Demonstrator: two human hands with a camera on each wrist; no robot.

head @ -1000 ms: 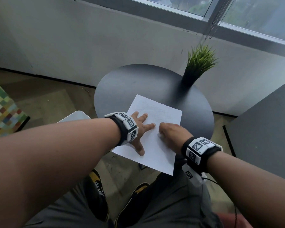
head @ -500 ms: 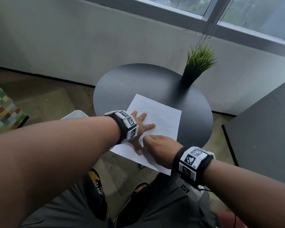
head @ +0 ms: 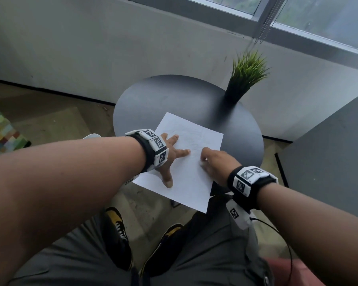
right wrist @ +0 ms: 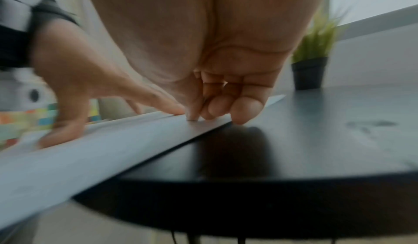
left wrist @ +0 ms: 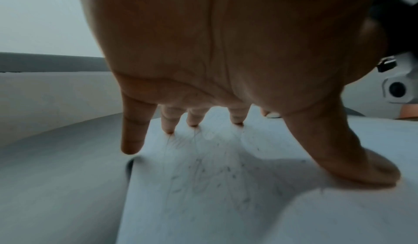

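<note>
The white sheet of paper (head: 191, 182) is lying on the near side of the round black table (head: 174, 100), with its near corner hanging out past the rim. That overhang is probably why the left hand (head: 170, 154) is pressing on it flat. Its fingers (left wrist: 133, 140) are straight and spread, the thumb is splayed toward the near edge, and it is gripping nothing. It is simply pinning the sheet so that it is not sliding or tipping off. The right hand (head: 214, 164) is working just beside it with its fingers curled in. In the right wrist view the fingertips (right wrist: 246, 112) are touching down at the paper's right edge, clenched around nothing, seemingly rubbing the faintly creased surface flat. The potted grass plant (head: 244, 79) is standing at the table's far right, well apart from the sheet, which is leaving both hands room to work.
</note>
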